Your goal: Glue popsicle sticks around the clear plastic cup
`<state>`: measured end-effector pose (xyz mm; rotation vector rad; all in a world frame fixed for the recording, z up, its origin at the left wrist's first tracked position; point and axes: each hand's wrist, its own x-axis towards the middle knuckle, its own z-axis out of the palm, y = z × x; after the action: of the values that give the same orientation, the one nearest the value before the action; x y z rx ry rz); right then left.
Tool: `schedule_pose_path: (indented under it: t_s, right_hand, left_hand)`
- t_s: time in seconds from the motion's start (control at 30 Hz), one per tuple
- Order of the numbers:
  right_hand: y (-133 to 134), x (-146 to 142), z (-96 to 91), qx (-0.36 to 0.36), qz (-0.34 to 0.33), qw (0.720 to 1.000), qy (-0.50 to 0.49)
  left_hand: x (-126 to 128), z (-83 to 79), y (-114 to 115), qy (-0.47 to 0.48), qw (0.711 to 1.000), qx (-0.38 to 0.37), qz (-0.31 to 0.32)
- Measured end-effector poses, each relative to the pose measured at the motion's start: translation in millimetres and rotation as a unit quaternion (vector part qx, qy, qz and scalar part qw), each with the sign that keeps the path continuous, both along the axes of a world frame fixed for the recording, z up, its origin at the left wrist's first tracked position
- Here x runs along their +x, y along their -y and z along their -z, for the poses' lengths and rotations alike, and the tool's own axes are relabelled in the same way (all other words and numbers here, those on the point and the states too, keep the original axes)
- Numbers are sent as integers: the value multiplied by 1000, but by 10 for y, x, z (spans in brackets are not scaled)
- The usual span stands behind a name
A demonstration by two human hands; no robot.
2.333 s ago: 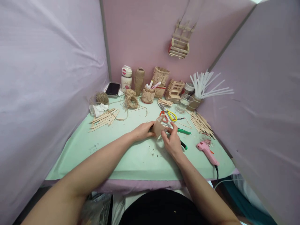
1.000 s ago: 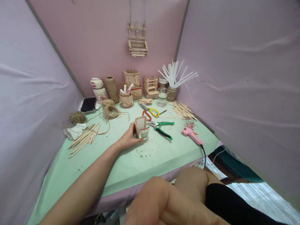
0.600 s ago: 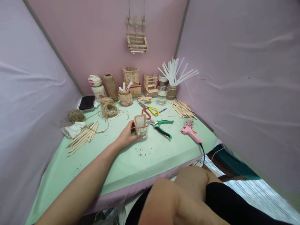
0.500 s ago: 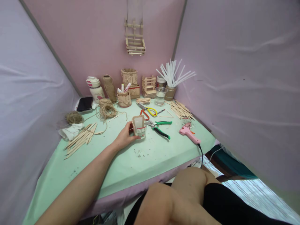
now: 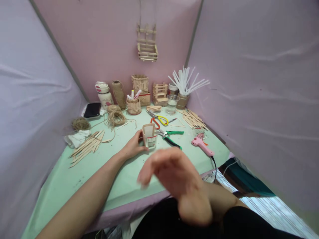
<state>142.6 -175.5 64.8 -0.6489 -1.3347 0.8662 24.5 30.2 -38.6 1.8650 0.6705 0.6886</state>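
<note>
My left hand (image 5: 133,145) is closed around the left side of a small open-topped carton (image 5: 150,136), which has brown edges, a white inside and red print low on its front. The carton stands on the green-covered table (image 5: 119,186). Large and motion-blurred, my right hand (image 5: 175,176) is raised over the table's front edge, fingers curved and apart from the palm, with nothing visible in it. Just right of the carton lie green-handled pliers (image 5: 171,138), partly behind my right hand. Scissors (image 5: 159,119) with yellow and red handles lie behind them.
A pink glue gun (image 5: 202,146) with a black cord lies at the right. Wooden sticks (image 5: 87,147) are spread at the left, more sticks (image 5: 193,119) at the right. Twine (image 5: 116,118), a water cup (image 5: 172,104) and a pen holder (image 5: 134,106) stand or lie farther back.
My right hand has come into view over the front of the table. My left hand still holds the carton in place. The view has shifted slightly.
</note>
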Motion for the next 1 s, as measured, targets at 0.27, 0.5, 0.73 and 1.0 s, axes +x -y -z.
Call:
schedule_pose_path:
  t_s: [0.27, 0.5, 0.73, 1.0]
  right_hand:
    - [-927, 578, 863, -127, 275, 931, 203]
    - [-1051, 512, 1109, -166, 222, 916, 291]
    - [-1095, 504, 1095, -161, 232, 911, 299]
    - [-1103, 441, 1116, -152, 252, 902, 316]
  left_hand:
    - [-140, 23, -101, 13, 998, -39, 50]
    - [-100, 21, -104, 30, 998, -51, 37]
    - [-56, 15, -55, -25, 999, 27, 0]
    - [-2, -25, 20, -98, 992, 81, 3]
